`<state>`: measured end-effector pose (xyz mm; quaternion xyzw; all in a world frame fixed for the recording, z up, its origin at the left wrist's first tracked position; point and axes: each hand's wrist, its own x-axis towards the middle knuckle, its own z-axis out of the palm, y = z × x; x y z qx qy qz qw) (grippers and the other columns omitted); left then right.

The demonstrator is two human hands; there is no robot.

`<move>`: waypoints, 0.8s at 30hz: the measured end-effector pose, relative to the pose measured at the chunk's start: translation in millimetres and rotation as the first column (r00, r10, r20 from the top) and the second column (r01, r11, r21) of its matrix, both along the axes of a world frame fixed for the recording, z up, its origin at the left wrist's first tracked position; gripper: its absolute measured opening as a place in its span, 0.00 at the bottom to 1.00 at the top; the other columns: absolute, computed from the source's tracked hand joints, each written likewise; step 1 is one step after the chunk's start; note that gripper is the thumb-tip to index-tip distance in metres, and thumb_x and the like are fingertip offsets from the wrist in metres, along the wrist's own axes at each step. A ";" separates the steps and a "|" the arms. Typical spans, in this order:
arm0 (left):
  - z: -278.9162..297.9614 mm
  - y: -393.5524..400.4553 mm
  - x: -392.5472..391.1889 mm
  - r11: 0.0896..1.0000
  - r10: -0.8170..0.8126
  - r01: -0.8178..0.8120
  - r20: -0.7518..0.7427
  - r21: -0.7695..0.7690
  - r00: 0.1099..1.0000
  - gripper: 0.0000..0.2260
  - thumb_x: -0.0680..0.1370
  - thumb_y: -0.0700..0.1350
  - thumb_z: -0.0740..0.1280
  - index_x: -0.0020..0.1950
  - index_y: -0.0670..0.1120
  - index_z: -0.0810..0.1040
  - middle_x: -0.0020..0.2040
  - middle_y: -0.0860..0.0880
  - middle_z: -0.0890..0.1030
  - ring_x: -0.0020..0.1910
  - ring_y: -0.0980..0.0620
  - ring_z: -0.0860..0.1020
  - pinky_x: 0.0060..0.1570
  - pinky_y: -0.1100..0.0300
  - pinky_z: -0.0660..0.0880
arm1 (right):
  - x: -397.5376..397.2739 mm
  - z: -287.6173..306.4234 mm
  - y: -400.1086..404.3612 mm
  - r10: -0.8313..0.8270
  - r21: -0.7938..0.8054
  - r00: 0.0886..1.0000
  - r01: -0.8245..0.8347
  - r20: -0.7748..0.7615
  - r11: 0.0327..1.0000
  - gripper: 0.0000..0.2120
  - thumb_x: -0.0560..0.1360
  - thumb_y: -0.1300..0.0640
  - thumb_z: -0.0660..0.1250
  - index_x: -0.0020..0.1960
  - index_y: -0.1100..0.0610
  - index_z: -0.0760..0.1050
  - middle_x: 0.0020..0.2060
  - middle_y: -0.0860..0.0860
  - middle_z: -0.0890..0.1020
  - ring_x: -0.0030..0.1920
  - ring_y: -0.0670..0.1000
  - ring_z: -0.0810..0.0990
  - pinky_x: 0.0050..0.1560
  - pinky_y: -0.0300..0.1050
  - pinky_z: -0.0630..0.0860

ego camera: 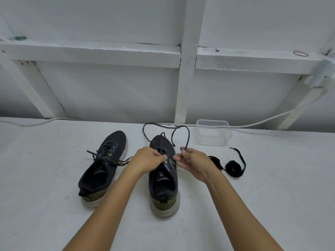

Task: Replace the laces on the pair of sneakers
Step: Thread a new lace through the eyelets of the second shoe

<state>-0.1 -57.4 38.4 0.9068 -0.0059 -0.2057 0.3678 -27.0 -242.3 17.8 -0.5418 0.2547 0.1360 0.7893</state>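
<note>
Two dark sneakers stand on a white surface, toes pointing away. The left sneaker (105, 163) is laced and tied. The right sneaker (164, 180) has its eyelet area mostly open, and a dark lace (187, 136) loops loosely past its toe. My left hand (146, 160) pinches at the upper eyelets of the right sneaker. My right hand (192, 162) pinches one strand of that loose lace just right of the shoe. Two coiled dark laces (233, 168) lie to the right of my right hand.
A clear plastic container (213, 135) sits behind the right sneaker near the wall. A white cable (262, 122) runs along the back edge. A white wall with framing beams rises behind, with a rubber band (300, 53) on its ledge.
</note>
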 end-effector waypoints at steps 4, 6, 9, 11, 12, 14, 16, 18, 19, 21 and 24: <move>-1.2 -5.1 -0.6 0.987 0.089 -0.109 -0.169 -0.117 0.982 0.09 0.79 0.50 0.70 0.49 0.45 0.84 0.33 0.48 0.78 0.31 0.53 0.75 0.34 0.63 0.76 | -6.1 -0.8 4.3 0.014 0.010 1.000 -0.014 0.024 1.000 0.09 0.81 0.71 0.62 0.59 0.63 0.75 0.44 0.57 0.86 0.47 0.50 0.87 0.47 0.41 0.84; -1.8 -5.9 -0.4 0.980 0.097 -0.130 -0.211 -0.151 0.973 0.09 0.79 0.49 0.70 0.48 0.44 0.84 0.33 0.49 0.77 0.30 0.54 0.74 0.31 0.65 0.75 | -9.4 -2.7 5.5 0.023 -0.066 0.999 -0.020 0.041 0.998 0.08 0.80 0.69 0.65 0.58 0.62 0.77 0.43 0.56 0.86 0.48 0.50 0.87 0.49 0.42 0.84; -3.0 -5.6 1.3 0.975 0.109 -0.153 -0.255 -0.159 0.961 0.09 0.78 0.48 0.71 0.48 0.43 0.85 0.33 0.49 0.76 0.31 0.53 0.72 0.31 0.64 0.71 | -13.2 -4.2 7.9 0.079 -0.205 0.995 -0.066 0.055 0.976 0.05 0.80 0.64 0.67 0.55 0.59 0.79 0.45 0.54 0.85 0.45 0.49 0.84 0.44 0.42 0.82; -4.8 -5.5 1.5 0.971 0.128 -0.176 -0.270 -0.160 0.954 0.10 0.77 0.46 0.70 0.51 0.41 0.85 0.33 0.49 0.75 0.31 0.53 0.71 0.31 0.63 0.68 | -14.3 -5.2 11.1 0.090 -0.244 0.994 -0.074 0.059 0.967 0.04 0.81 0.63 0.66 0.54 0.58 0.78 0.42 0.52 0.85 0.41 0.48 0.83 0.40 0.42 0.81; -6.2 -5.5 1.5 0.969 0.141 -0.190 -0.275 -0.160 0.951 0.10 0.77 0.46 0.69 0.51 0.40 0.85 0.34 0.49 0.75 0.32 0.52 0.70 0.31 0.62 0.66 | -14.7 -5.1 12.9 0.096 -0.259 0.993 -0.075 0.069 0.963 0.03 0.81 0.64 0.66 0.54 0.58 0.77 0.40 0.52 0.85 0.39 0.48 0.83 0.39 0.42 0.81; -8.5 -5.1 1.5 0.965 0.152 -0.204 -0.283 -0.164 0.947 0.11 0.77 0.47 0.69 0.50 0.40 0.84 0.35 0.48 0.75 0.33 0.52 0.70 0.32 0.61 0.65 | -14.6 -5.8 15.8 0.104 -0.275 0.988 -0.071 0.110 0.959 0.04 0.79 0.66 0.68 0.52 0.59 0.76 0.37 0.53 0.84 0.39 0.49 0.83 0.41 0.44 0.82; -8.5 -5.7 1.3 0.965 0.153 -0.206 -0.286 -0.165 0.946 0.09 0.77 0.47 0.69 0.44 0.42 0.82 0.34 0.49 0.75 0.32 0.52 0.70 0.32 0.61 0.64 | -14.2 -6.7 17.4 0.120 -0.317 0.981 -0.066 0.154 0.946 0.07 0.76 0.68 0.71 0.51 0.60 0.77 0.38 0.54 0.84 0.39 0.50 0.83 0.44 0.45 0.84; -8.5 -6.1 0.8 0.965 0.156 -0.206 -0.282 -0.160 0.947 0.09 0.78 0.47 0.68 0.39 0.45 0.78 0.33 0.50 0.74 0.31 0.54 0.69 0.31 0.62 0.62 | -13.2 -8.7 18.2 0.142 -0.423 0.972 -0.050 0.188 0.905 0.07 0.74 0.66 0.73 0.50 0.59 0.79 0.39 0.55 0.85 0.40 0.53 0.85 0.47 0.51 0.85; -8.1 -6.4 0.4 0.965 0.160 -0.210 -0.280 -0.160 0.946 0.10 0.78 0.47 0.68 0.38 0.45 0.77 0.32 0.50 0.74 0.30 0.54 0.69 0.30 0.62 0.62 | -12.8 -10.1 18.7 0.156 -0.480 0.966 -0.040 0.205 0.876 0.06 0.74 0.65 0.73 0.49 0.57 0.80 0.39 0.54 0.86 0.41 0.54 0.86 0.48 0.54 0.85; -7.6 -6.3 -0.7 0.961 0.172 -0.223 -0.282 -0.163 0.944 0.10 0.78 0.46 0.67 0.37 0.45 0.76 0.32 0.50 0.74 0.30 0.54 0.69 0.29 0.62 0.61 | -12.3 -12.5 19.8 0.184 -0.567 0.958 -0.028 0.220 0.823 0.05 0.73 0.61 0.74 0.47 0.53 0.82 0.39 0.50 0.86 0.42 0.52 0.86 0.51 0.53 0.84; -6.4 -5.4 -3.3 0.959 0.166 -0.222 -0.285 -0.175 0.944 0.07 0.76 0.44 0.66 0.38 0.45 0.76 0.34 0.50 0.74 0.30 0.54 0.68 0.29 0.62 0.60 | -12.8 -14.3 21.1 0.200 -0.625 0.955 -0.020 0.220 0.781 0.05 0.73 0.60 0.75 0.45 0.50 0.83 0.39 0.48 0.87 0.42 0.46 0.86 0.52 0.46 0.83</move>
